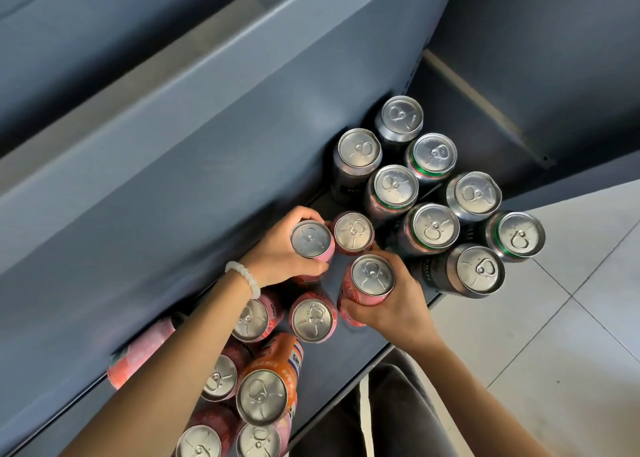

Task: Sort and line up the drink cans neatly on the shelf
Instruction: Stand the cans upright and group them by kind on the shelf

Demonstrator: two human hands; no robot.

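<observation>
I look straight down at a dark grey shelf (pixel 346 359) full of upright drink cans. My left hand (pixel 277 252), with a white bead bracelet on the wrist, grips a pink can (pixel 311 240) by its side. My right hand (pixel 391 304) wraps around another pink can (pixel 372 278) near the shelf's front edge. A third pink can (pixel 353 231) stands between them at the back. Several black cans (pixel 436 230), some with green rims, stand in rows to the right. More pink cans (pixel 313 320) and an orange can (pixel 266 394) crowd the left.
One pink can (pixel 138 352) lies on its side at the back left, under the shelf above (pixel 207 110). A pale tiled floor (pixel 554 318) lies to the right. My dark trouser leg (pixel 398 404) is below the shelf's front edge.
</observation>
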